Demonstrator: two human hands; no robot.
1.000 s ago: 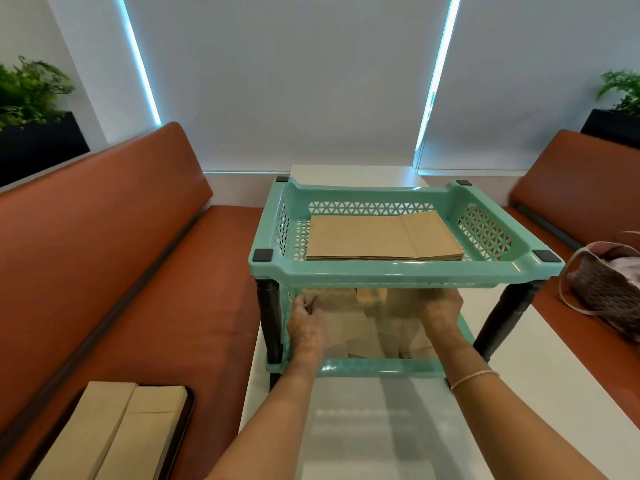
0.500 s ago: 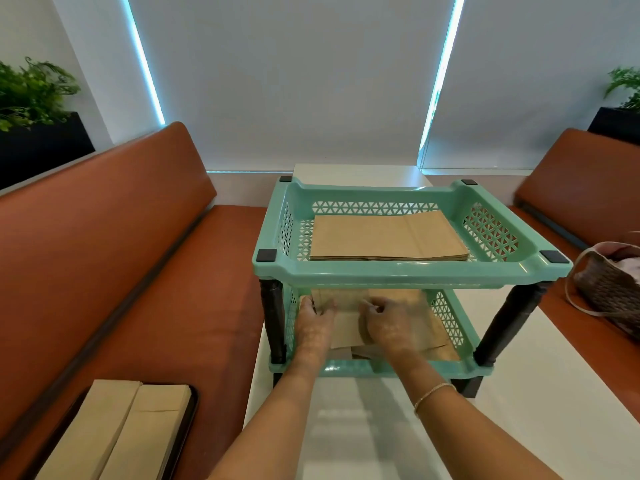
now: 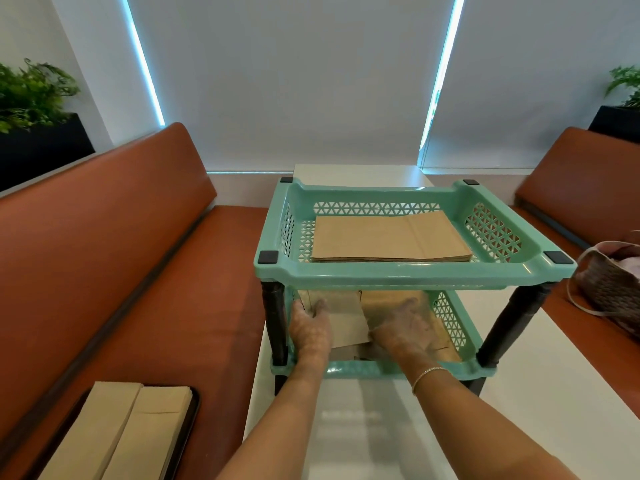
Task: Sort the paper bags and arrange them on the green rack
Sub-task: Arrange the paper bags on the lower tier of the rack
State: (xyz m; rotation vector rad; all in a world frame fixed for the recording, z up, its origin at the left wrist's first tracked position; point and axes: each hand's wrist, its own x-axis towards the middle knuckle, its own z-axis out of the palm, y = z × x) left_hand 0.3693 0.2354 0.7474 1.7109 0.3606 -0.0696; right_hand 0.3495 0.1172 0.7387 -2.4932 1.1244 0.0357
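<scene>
A two-tier green rack stands on the white table. Its top shelf holds a flat stack of large brown paper bags. Both my hands reach into the lower shelf, where smaller brown paper bags lie in a loose pile. My left hand grips the left edge of that pile, thumb on top. My right hand lies flat on the bags at the right, fingers spread. The back of the lower shelf is hidden by the top tier.
A dark tray with two piles of long brown bags sits on the orange bench at lower left. A woven handbag rests on the right bench. White table surface spreads in front of the rack.
My right hand slid from the far right of the lower shelf toward the middle, then spread flat on the bags. My left hand stayed at the pile's left edge.
</scene>
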